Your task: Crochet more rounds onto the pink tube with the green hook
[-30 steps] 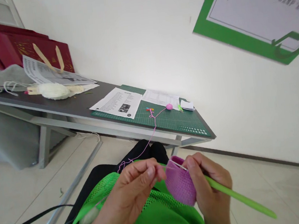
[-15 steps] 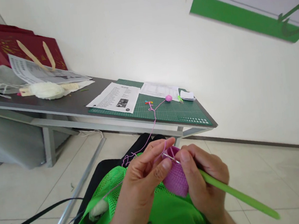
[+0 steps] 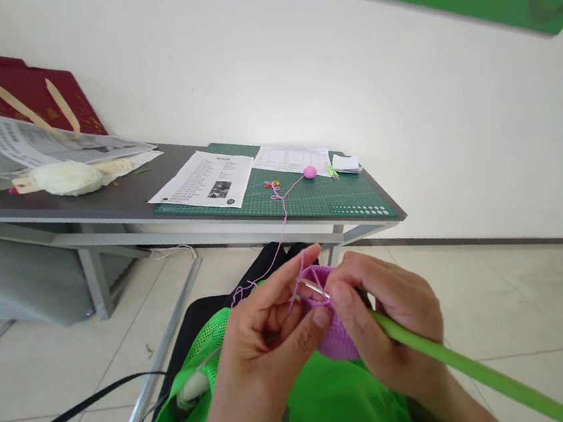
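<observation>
Between my hands is a small pink crocheted piece [image 3: 339,340], cup-shaped with its opening upward. My left hand [image 3: 274,332] pinches its edge between thumb and fingers, and pink yarn [image 3: 303,268] runs over the raised index finger. My right hand [image 3: 388,320] is closed round a crochet hook [image 3: 458,360] with a thick green handle. The hook's metal tip lies at the rim of the piece, among the yarn loops. From the lap, a loose strand leads up to a small pink yarn ball [image 3: 310,172] on the table.
A green cutting mat [image 3: 305,198] on the dark table carries printed sheets [image 3: 208,178], stitch markers [image 3: 271,184], small green snips [image 3: 332,172] and white paper slips [image 3: 346,163]. To the left are a white yarn skein [image 3: 67,178] and a red bag [image 3: 23,97]. Green mesh cloth [image 3: 200,354] covers my lap.
The view has shifted slightly, so the table sits higher and further left. My right hand has turned a little with the hook, and the crocheted piece has tilted between my hands.
</observation>
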### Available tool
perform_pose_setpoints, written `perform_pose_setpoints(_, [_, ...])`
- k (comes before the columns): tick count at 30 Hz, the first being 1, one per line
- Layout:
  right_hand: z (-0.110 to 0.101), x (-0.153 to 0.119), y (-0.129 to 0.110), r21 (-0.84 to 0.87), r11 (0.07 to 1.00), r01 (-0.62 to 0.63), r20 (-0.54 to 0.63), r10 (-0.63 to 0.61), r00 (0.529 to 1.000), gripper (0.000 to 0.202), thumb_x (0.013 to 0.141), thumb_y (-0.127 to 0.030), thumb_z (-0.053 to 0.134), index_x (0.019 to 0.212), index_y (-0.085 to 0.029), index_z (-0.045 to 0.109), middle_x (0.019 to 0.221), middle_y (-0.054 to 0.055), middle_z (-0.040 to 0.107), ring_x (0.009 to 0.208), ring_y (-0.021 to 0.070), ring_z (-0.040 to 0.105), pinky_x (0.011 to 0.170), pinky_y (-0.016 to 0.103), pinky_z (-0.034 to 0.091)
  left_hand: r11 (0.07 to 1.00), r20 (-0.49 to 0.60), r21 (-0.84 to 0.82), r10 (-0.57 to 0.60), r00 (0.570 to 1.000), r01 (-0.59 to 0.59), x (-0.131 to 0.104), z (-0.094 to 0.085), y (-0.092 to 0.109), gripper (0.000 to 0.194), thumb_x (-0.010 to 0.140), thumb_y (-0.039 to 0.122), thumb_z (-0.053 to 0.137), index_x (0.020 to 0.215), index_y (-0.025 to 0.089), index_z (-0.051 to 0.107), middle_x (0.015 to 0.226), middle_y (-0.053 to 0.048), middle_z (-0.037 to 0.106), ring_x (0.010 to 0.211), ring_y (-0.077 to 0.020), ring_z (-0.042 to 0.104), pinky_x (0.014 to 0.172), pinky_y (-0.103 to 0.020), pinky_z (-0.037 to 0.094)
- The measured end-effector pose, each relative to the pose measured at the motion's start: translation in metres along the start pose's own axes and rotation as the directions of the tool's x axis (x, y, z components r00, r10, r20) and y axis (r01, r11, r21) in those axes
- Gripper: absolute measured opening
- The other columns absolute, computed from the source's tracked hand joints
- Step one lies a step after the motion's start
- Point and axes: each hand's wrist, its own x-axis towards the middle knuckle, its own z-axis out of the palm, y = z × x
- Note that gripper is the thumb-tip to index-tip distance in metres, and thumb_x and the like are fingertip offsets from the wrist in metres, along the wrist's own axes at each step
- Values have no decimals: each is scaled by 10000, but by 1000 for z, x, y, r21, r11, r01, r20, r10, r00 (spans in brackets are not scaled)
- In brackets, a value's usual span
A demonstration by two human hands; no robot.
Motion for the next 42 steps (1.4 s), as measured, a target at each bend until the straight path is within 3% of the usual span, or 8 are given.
perform_pose_setpoints(4, [-7, 1, -2, 48, 999, 8, 17, -9, 1000, 185, 993, -172, 579, 809, -197, 588, 669, -54, 589, 569, 77, 491, 508, 229, 382, 989, 81, -140, -35, 996, 46, 1, 2, 3, 386, 899, 189, 843, 1232, 382, 817, 882, 21, 817, 738, -59, 687, 716, -92, 525])
perform_pose_setpoints(9, [-19, 5, -9, 89, 996, -26, 44, 22, 999, 250, 1027, -186, 536, 783, -195, 589, 649, -47, 564, 572, 77, 470, 512, 241, 366, 986, 170, -141, -64, 983, 88, 5, 4, 13, 368, 908, 153, 828, 1219, 350, 825, 920, 10, 839, 807, -70, 733, 744, -88, 536])
perform_pose_setpoints(14, [-29, 11, -14, -22, 1000, 14, 44, -13, 999, 268, 1036, -171, 500, 780, -218, 561, 615, -38, 542, 539, 98, 475, 480, 261, 372, 997, 41, 0, -72, 997, 72, 4, 12, 22, 333, 852, 260, 891, 1167, 360, 851, 838, 4, 799, 714, -73, 656, 657, -93, 496])
perform_pose_setpoints(19, [-26, 12, -13, -128, 987, 102, 24, -100, 995, 239, 1019, -130, 503, 801, -211, 559, 622, -24, 576, 551, 114, 510, 514, 279, 433, 995, -38, -41, -91, 995, 89, 1, 23, 26, 381, 751, 264, 962, 1111, 349, 872, 787, 1, 786, 736, -95, 677, 687, -110, 519])
perform_pose_setpoints(26, [-5, 3, -11, -196, 976, 99, -166, -133, 977, 216, 936, -39, 483, 801, -207, 498, 632, -37, 509, 552, 97, 482, 526, 253, 421, 998, -202, 1, 65, 977, -66, -2, 33, 18, 396, 730, 293, 976, 1091, 412, 866, 799, 46, 783, 727, -67, 691, 689, -72, 512])
perform_pose_setpoints(33, [-7, -1, -12, 44, 998, -33, -155, 40, 987, 158, 927, -88, 520, 824, -204, 549, 667, -34, 563, 521, 86, 511, 434, 216, 381, 1000, -143, -17, 6, 990, -8, -3, 31, 19, 380, 743, 319, 968, 1087, 439, 862, 778, 45, 761, 582, -31, 536, 553, -74, 411])
perform_pose_setpoints(37, [-12, 1, -15, 18, 1000, 7, -131, -4, 991, 170, 930, -89, 535, 801, -198, 559, 649, -39, 552, 535, 83, 517, 451, 203, 395, 998, -147, -23, -63, 987, 60, -4, 35, 27, 409, 683, 351, 1000, 1064, 430, 871, 740, 38, 742, 564, -36, 485, 546, -93, 389])
perform_pose_setpoints(42, [-20, 6, -15, -3, 1000, 15, -75, -15, 997, 169, 955, -144, 581, 795, -199, 577, 646, -42, 578, 552, 90, 522, 473, 218, 392, 993, -146, -28, -115, 982, 113, -4, 34, 29, 458, 636, 354, 1021, 1069, 396, 878, 676, 30, 699, 623, -78, 558, 605, -115, 460])
